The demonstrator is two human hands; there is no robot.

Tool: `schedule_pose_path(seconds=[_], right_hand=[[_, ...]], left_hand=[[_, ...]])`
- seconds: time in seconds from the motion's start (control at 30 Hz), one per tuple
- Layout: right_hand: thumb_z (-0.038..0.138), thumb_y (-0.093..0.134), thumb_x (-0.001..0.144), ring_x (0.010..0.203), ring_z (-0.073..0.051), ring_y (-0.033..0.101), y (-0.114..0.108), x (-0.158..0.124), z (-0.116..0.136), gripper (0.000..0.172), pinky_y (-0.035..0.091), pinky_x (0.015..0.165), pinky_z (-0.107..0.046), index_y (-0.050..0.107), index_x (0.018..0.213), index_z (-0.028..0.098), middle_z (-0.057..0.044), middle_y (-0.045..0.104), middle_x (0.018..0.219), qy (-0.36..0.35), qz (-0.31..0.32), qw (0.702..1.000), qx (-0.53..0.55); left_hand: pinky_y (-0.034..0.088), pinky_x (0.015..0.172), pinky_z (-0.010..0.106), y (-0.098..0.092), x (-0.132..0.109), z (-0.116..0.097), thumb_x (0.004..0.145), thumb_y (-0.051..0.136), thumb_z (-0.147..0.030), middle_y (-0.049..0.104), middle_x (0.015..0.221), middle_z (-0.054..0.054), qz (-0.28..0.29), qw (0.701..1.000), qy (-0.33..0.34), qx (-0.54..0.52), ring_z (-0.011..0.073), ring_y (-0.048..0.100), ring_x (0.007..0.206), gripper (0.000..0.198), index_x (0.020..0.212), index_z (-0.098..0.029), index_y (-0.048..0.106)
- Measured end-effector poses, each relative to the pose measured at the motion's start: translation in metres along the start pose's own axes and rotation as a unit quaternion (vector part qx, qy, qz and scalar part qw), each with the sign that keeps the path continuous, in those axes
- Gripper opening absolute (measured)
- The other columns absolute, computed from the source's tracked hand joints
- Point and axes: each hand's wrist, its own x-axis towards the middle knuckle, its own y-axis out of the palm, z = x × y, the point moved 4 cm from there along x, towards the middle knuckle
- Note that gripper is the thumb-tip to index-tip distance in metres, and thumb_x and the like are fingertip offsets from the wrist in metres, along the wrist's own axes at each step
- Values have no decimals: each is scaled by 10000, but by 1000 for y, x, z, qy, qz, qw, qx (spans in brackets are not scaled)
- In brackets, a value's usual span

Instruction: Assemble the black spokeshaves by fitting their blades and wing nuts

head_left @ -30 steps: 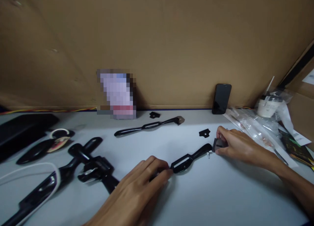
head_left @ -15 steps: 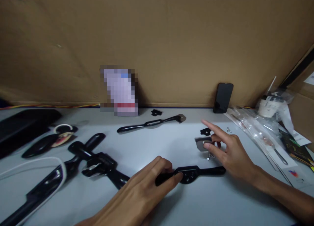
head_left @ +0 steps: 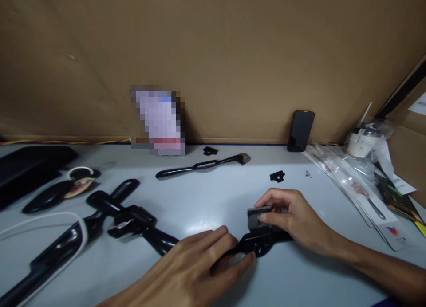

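Note:
My left hand (head_left: 213,262) is closed around one handle of a black spokeshave body (head_left: 258,245), its thumb near the holes in the middle. A flat grey spokeshave blade (head_left: 254,217) is pinched between the thumb and fingers of my right hand (head_left: 289,218). The blade stands tilted just above the body's far edge; whether they touch I cannot tell. Beyond my right hand lie a black cap plate (head_left: 277,176) and a small silver screw (head_left: 308,174). My right hand covers the body's other handle end.
More black spokeshaves (head_left: 133,220) lie piled on the left, with a white cable (head_left: 81,222) across one. Another spokeshave body (head_left: 199,166) and a black plate (head_left: 210,151) lie at the back. A phone (head_left: 301,131) leans on the cardboard; packaged tools (head_left: 353,191) and a cup (head_left: 361,143) sit right.
My right hand has picked the blade up off the table and carried it left and nearer, over the spokeshave body. My left hand stays on the handle; the view has shifted slightly.

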Motion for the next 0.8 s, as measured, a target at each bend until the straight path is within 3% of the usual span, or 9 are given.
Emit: schedule_pose_path(seconds=[0.13, 0.27, 0.57, 0.8], right_hand=[[38, 630, 826, 664, -133, 612, 5, -2, 0, 175, 444, 602, -245, 682, 883, 195, 27, 701, 748, 8, 12, 999, -39], [18, 577, 854, 641, -129, 597, 6, -2, -2, 184, 420, 589, -247, 628, 884, 192, 25, 701, 752, 7, 22, 997, -75], [-3, 637, 829, 797, -172, 622, 5, 1, 1, 196, 468, 729, -302, 670, 858, 188, -25, 711, 868, -58, -12, 962, -267], [-16, 606, 846, 784, -153, 654, 4, 2, -3, 231, 476, 698, -267, 702, 889, 189, 2, 723, 837, -3, 0, 995, -104]], left_hand=[[517, 615, 268, 1, -2, 0, 1000, 410, 5, 617, 898, 41, 12, 1000, -5, -9, 169, 612, 734, 400, 1238, -189, 667], [487, 569, 277, 4, -1, 1, 1014, 373, -15, 600, 882, 49, 25, 999, -11, -22, 170, 594, 694, 383, 1181, -175, 679], [507, 582, 258, 2, 2, 1, 1035, 367, -33, 600, 872, 46, 23, 1000, -12, -18, 165, 591, 697, 376, 1157, -186, 688], [510, 607, 258, 2, -3, 1, 992, 406, 4, 612, 905, 50, 19, 1000, -17, -17, 166, 601, 725, 406, 1209, -195, 685]])
